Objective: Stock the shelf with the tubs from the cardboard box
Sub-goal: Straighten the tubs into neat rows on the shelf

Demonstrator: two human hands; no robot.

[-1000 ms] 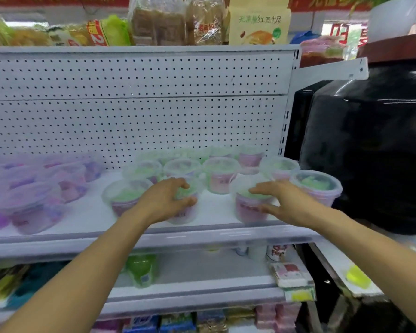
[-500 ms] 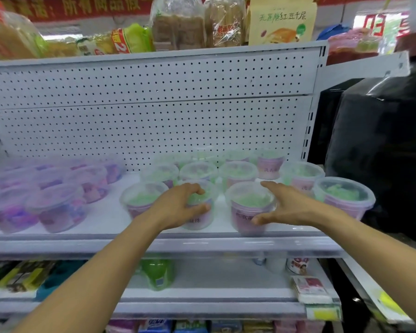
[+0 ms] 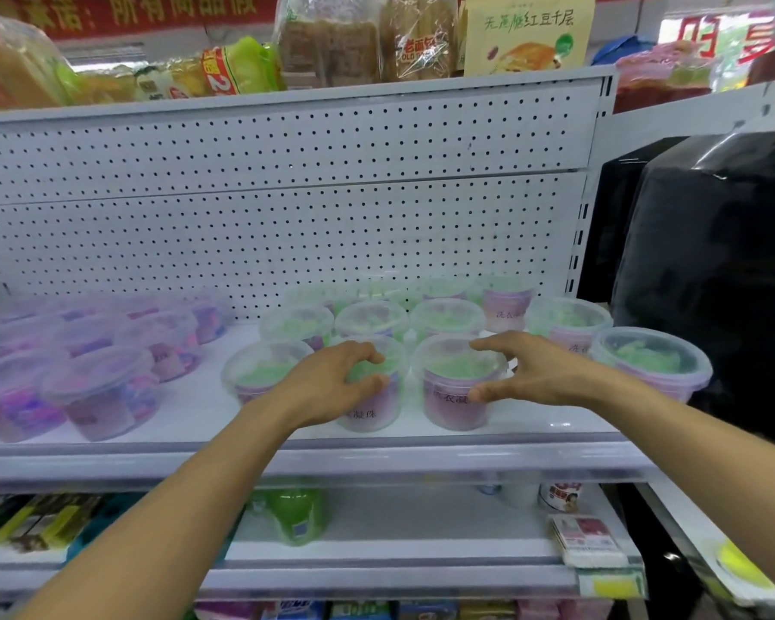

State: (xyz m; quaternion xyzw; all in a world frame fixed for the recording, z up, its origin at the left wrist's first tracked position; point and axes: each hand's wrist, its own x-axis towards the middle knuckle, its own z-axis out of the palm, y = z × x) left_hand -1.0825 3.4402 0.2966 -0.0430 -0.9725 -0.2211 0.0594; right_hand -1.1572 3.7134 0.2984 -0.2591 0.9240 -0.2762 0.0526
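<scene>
A person's left hand (image 3: 332,380) and right hand (image 3: 533,373) each curl their fingers around a lidded tub (image 3: 459,382) on the shelf (image 3: 309,458). The clear plastic tubs look light, rigid and smooth, best gripped around the rim.

The tub (image 3: 370,396) under my left hand (image 3: 332,382) shows "凝珠" on its purple label. The tub (image 3: 457,391) my right hand (image 3: 542,373) is on reads "洗衣凝". Further back near the right end of the shelf (image 3: 287,454), another tub (image 3: 506,306) shows "洗衣". On the top shelf, the yellow box (image 3: 529,33) reads "无蔗糖红豆千层", and a bagged bread loaf (image 3: 417,38) has "老面包" with "OLD" beneath. The red banner (image 3: 153,11) behind reads partly "承诺: 所有商品假". The remaining labels are too blurred for me to read.
</scene>
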